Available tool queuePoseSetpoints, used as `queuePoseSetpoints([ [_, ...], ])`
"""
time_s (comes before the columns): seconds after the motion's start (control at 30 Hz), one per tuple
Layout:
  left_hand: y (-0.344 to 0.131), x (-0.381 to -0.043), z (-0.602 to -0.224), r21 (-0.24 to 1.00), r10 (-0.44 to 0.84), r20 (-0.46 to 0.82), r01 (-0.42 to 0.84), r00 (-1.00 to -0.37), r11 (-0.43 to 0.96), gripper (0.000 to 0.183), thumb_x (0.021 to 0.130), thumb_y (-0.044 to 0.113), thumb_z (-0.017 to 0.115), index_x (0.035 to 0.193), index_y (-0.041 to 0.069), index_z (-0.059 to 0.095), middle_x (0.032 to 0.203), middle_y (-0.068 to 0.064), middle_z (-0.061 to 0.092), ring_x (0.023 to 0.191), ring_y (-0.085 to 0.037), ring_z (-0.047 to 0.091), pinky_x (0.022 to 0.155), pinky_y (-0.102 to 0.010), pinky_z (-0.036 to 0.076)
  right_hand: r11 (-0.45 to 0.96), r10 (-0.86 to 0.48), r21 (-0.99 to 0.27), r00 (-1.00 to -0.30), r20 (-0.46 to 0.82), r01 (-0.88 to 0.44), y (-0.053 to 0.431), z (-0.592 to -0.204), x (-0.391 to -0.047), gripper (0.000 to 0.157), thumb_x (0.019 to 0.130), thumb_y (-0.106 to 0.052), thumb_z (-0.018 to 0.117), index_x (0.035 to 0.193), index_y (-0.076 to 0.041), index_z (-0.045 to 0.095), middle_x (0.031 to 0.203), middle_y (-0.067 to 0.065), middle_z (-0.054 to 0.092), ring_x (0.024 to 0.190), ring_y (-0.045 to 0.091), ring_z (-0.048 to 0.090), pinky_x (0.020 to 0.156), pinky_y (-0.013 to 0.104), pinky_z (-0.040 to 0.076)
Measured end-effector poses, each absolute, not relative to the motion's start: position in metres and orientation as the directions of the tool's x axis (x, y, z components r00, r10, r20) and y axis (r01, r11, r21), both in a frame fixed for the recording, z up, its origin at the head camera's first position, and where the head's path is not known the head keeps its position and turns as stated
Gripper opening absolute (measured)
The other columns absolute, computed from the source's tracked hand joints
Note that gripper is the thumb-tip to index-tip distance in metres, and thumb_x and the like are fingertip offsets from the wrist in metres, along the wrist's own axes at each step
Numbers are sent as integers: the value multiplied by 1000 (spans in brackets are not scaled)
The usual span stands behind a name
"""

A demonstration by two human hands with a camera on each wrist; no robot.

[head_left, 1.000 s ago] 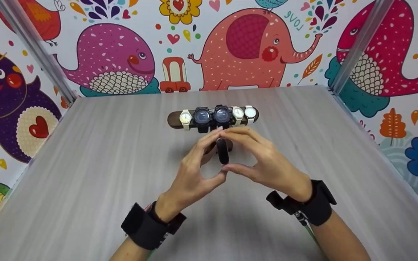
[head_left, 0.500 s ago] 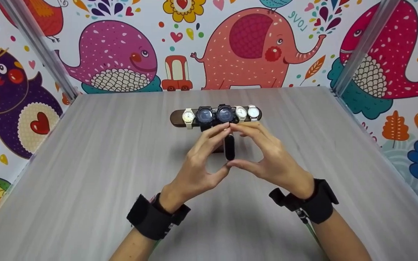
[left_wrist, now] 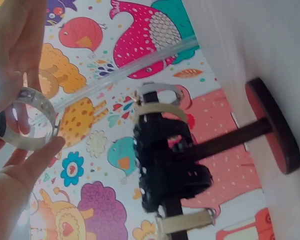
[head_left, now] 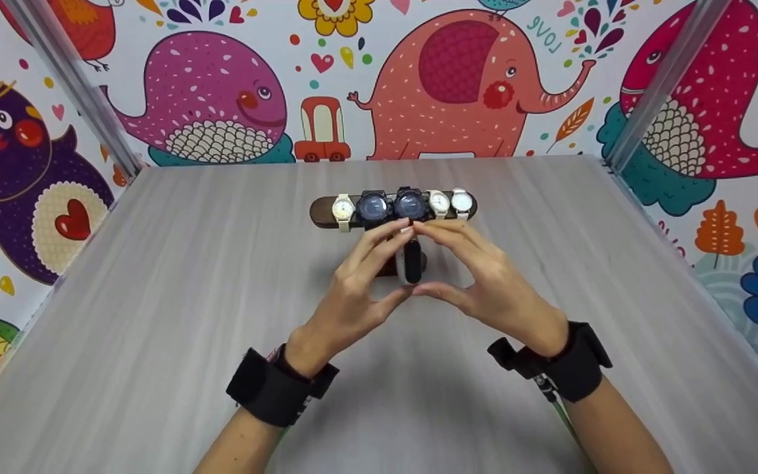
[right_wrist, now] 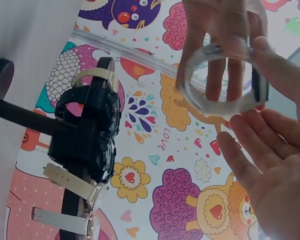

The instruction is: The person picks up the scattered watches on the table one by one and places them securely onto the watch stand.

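A smart band (head_left: pixel 412 261) with a black screen and a pale, see-through strap is held upright between both hands in the head view. In the right wrist view its strap (right_wrist: pixel 220 107) forms a closed loop. My left hand (head_left: pixel 353 289) grips it from the left, fingertips at its upper end and thumb at its lower end. From the other side, my right hand (head_left: pixel 494 283) holds it the same way, so the fingertips of both hands nearly meet. Behind them stands a dark wooden watch stand (head_left: pixel 323 213), its post and base partly hidden by the hands in the head view.
On the stand's bar sit a cream watch (head_left: pixel 343 209), two black digital watches (head_left: pixel 374 207), and two pale watches (head_left: pixel 462 202) at the right end. The oval base (left_wrist: pixel 277 130) rests on the grey table (head_left: pixel 208 276). Printed cartoon walls (head_left: pixel 445 85) enclose the table's back and sides.
The band has turned slightly, showing more of its pale strap on the left. Both hands have shifted a little up in the head view, which itself has moved slightly. Both still hold the band.
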State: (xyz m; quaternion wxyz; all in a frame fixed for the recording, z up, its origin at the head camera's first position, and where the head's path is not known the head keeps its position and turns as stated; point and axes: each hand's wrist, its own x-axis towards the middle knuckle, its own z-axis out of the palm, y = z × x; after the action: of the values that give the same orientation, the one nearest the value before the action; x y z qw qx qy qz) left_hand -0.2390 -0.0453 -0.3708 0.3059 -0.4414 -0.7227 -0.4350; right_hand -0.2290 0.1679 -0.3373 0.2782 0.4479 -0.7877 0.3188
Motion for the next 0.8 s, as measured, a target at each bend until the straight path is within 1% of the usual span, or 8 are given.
queuePoseSetpoints([
  [0.13, -53, -248, -373, 383, 346, 816, 881, -463, 278, 65, 81, 6, 81, 140, -3, 53, 141, -24, 52, 132, -33, 54, 113, -35, 48, 450, -531, -207, -447, 720, -869, 170, -341, -236, 73, 80, -17, 84, 142, 1, 51, 133, 18, 58, 125, 28, 58, 114, 20, 43],
  [0.3, -65, -259, -373, 412, 314, 806, 856, -502, 314, 66, 80, 7, 82, 139, -3, 54, 142, -24, 51, 134, -35, 50, 116, -38, 45, 520, -518, -180, -476, 710, -835, 176, -346, -246, 71, 80, -14, 83, 142, 1, 51, 133, 17, 58, 119, 26, 63, 106, 30, 51],
  [0.4, -75, -265, -371, 444, 289, 798, 839, -529, 314, 66, 80, 7, 82, 139, -4, 53, 142, -24, 50, 133, -36, 51, 112, -39, 49, 542, -492, -193, -495, 716, -818, 178, -347, -251, 68, 81, -13, 83, 141, 1, 52, 132, 17, 58, 117, 26, 63, 103, 35, 54],
  [0.47, -83, -269, -369, 481, 267, 784, 820, -561, 312, 65, 81, 6, 81, 139, -4, 53, 142, -25, 49, 131, -36, 53, 108, -39, 52, 561, -462, -208, -511, 725, -801, 180, -347, -255, 66, 81, -11, 82, 139, 2, 53, 131, 17, 58, 117, 26, 62, 102, 36, 55],
  [0.5, -87, -270, -368, 503, 256, 772, 806, -582, 314, 66, 81, 5, 81, 140, -5, 52, 142, -25, 48, 128, -36, 55, 105, -39, 54, 572, -445, -218, -523, 727, -791, 181, -348, -257, 64, 82, -12, 81, 139, 2, 54, 131, 18, 58, 118, 26, 62, 102, 37, 55],
  [0.57, -98, -275, -367, 553, 227, 741, 766, -632, 328, 68, 81, 3, 80, 141, -4, 50, 144, -25, 47, 128, -36, 56, 105, -38, 54, 601, -406, -240, -551, 729, -762, 184, -349, -262, 61, 84, -12, 80, 138, 2, 55, 131, 18, 58, 119, 27, 62, 102, 38, 55],
  [0.7, -119, -284, -368, 625, 140, 669, 655, -730, 425, 72, 78, 0, 80, 144, 0, 50, 146, -22, 46, 133, -34, 52, 115, -42, 46, 662, -311, -316, -632, 709, -680, 192, -355, -274, 54, 88, -11, 76, 137, 3, 56, 133, 20, 58, 122, 30, 62, 105, 42, 53],
  [0.8, -131, -292, -371, 653, 91, 622, 579, -778, 488, 73, 78, -2, 80, 145, 3, 50, 148, -20, 47, 137, -34, 48, 120, -44, 40, 696, -240, -387, -704, 669, -605, 198, -359, -282, 50, 91, -8, 73, 136, 5, 56, 136, 21, 57, 125, 32, 60, 106, 46, 51],
])
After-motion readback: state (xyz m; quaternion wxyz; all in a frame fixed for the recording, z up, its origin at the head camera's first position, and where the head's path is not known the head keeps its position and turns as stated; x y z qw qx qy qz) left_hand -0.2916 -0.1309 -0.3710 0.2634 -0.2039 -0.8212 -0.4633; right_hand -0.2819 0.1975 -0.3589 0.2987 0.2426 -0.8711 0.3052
